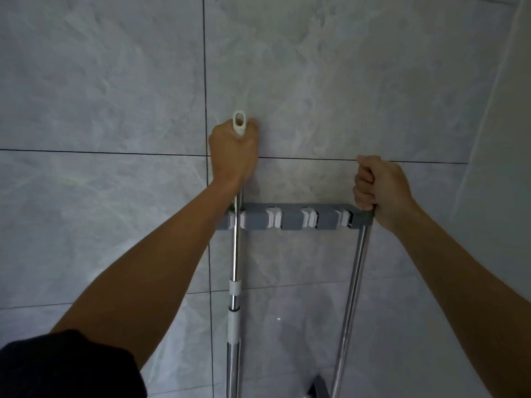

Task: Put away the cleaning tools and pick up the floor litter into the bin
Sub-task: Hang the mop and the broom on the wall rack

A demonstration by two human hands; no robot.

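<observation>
A grey wall rack with several white clips is fixed to the tiled wall. My left hand is closed around the top of a metal pole that ends in a white hanging loop; this pole sits in the rack's leftmost clip. My right hand grips the top of a second metal pole at the rack's right end. Whether that pole sits in a clip is hidden by my hand. Both poles' lower ends are cut off below the frame.
Grey marbled wall tiles with dark grout lines fill the view. Middle clips on the rack hold nothing. A dark metal part shows at the bottom between the poles. A wall corner runs down the right side.
</observation>
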